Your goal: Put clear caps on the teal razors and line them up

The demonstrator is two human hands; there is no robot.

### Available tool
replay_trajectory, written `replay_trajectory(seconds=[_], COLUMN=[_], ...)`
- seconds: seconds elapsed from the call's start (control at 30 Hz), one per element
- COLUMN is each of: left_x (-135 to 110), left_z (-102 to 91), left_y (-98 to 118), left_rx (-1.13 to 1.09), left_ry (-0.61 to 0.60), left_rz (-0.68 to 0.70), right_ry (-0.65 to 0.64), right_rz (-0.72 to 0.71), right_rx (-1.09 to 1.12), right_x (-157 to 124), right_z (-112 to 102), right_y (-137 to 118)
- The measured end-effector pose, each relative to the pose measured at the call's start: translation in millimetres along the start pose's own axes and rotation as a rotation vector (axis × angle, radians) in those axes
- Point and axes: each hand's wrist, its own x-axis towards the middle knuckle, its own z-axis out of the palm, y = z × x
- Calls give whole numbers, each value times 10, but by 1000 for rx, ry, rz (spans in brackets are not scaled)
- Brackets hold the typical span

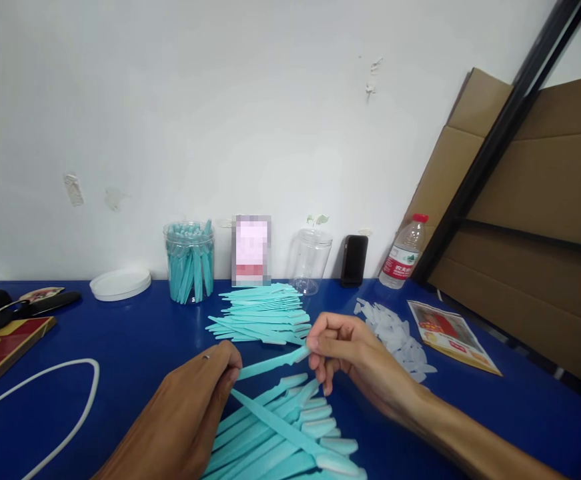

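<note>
Stick (pixel 269 365), flat turquoise plastic, one, is pinched between fingers of left hand (pixel 190 393) and right hand (pixel 353 353); clear cylindrical plastic jars (pixel 314 257), two; red-capped transparent bottle (pixel 403 257), one.

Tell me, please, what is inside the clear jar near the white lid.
The clear jar holds many turquoise sticks, standing close together. The front ones cover most of those behind, so the middle of the bundle cannot be seen.
</note>
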Motion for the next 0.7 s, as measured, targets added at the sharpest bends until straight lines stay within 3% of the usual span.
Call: replay_trajectory(seconds=[0.23, 0.33, 0.43, 0.5, 0.6, 0.7], left_x=[-73, -65, -33, -3, 27, 8], left_z=[10, -9, -36, -53, -53, -15], left_y=[121, 131, 98, 65, 33, 57], left_rx=[9, -23, -104, -145, -104, 15], left_ry=[105, 145, 195, 236, 209, 81], left_rz=[55, 77, 91, 45, 54, 262], right_ry=[6, 19, -64, -81, 140, 341], right_rz=[-57, -176, -394, -457, -403, -294], right_rx=[-92, -415, -816, -944, -843, -512], right_x=[-62, -113, -192, -248, -345, -518], right_z=[88, 99, 114, 99, 1, -160], right_y=[-23, -104, -222, -289, -304, -183])
